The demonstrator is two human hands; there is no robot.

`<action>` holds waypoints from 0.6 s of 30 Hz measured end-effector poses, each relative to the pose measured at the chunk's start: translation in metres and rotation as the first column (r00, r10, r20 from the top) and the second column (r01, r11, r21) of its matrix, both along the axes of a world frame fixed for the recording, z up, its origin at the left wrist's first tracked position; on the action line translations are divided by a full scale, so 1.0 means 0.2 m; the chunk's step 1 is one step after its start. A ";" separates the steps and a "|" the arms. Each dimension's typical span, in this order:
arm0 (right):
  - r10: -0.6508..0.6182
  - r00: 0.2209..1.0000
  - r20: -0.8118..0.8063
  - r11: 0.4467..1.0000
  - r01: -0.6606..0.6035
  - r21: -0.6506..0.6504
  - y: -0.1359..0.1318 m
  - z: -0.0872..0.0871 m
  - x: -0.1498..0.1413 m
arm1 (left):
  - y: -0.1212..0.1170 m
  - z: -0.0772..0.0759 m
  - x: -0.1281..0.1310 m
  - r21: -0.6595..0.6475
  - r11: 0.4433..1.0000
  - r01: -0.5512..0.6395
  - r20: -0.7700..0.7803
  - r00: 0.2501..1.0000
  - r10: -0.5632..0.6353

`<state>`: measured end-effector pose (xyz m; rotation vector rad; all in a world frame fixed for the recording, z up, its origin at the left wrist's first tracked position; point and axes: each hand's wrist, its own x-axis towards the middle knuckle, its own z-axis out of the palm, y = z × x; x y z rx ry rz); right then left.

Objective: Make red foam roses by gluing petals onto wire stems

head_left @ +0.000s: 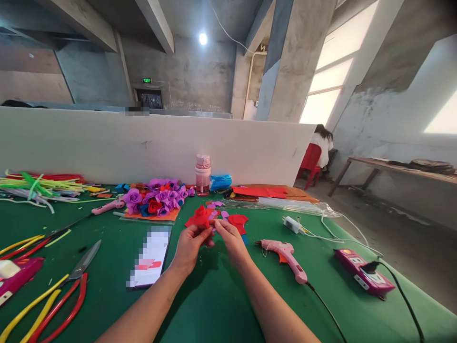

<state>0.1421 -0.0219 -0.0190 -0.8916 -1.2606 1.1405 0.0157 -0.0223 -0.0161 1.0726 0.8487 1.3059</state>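
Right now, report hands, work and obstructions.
Left hand holding red layered-petal flower. Right hand close beside it, grip unclear. Pink pistol-shaped plastic glue gun right, apart from both hands.

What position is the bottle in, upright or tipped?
Upright: the bottle stands with its lid uppermost and its base on the table.

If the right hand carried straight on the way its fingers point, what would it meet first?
Most likely the red flower in the left hand; the right hand has its fingertips close beside it, though whether they touch is unclear.
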 end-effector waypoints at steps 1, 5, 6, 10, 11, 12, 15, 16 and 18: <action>0.032 0.999 -0.033 0.999 -0.033 -0.024 0.00 0.00 0.00 | 0.00 0.00 0.00 -0.017 1.000 0.006 0.010 1.000 -0.006; 0.045 0.997 -0.066 0.999 -0.045 -0.010 -0.02 0.01 -0.01 | -0.01 0.00 0.00 0.022 0.999 -0.048 -0.035 0.998 0.049; 0.024 0.999 -0.046 1.000 -0.023 0.020 -0.02 0.01 -0.01 | -0.01 0.00 0.00 0.049 0.997 -0.064 -0.065 0.996 0.067; -0.046 0.998 0.032 0.989 0.041 0.141 -0.01 0.00 -0.01 | 0.00 -0.01 -0.01 0.147 0.983 -0.111 -0.183 0.973 0.137; -0.050 0.998 0.049 0.987 0.042 0.154 0.00 -0.01 -0.01 | 0.00 -0.01 -0.01 0.167 0.978 -0.124 -0.206 0.966 0.158; -0.050 0.997 0.062 0.986 0.040 0.163 0.00 -0.01 0.00 | 0.00 -0.01 -0.01 0.183 0.974 -0.137 -0.222 0.959 0.176; -0.024 0.998 0.064 0.983 0.012 0.183 0.01 -0.02 0.01 | -0.01 0.00 0.00 0.187 0.974 -0.129 -0.199 0.966 0.166; -0.002 0.999 0.048 0.983 -0.007 0.183 0.01 -0.02 0.01 | -0.02 0.01 0.00 0.178 0.978 -0.108 -0.174 0.975 0.139; 0.044 0.999 0.006 0.985 -0.044 0.167 0.01 -0.01 0.01 | -0.03 0.03 0.00 0.167 0.984 -0.062 -0.131 0.988 0.084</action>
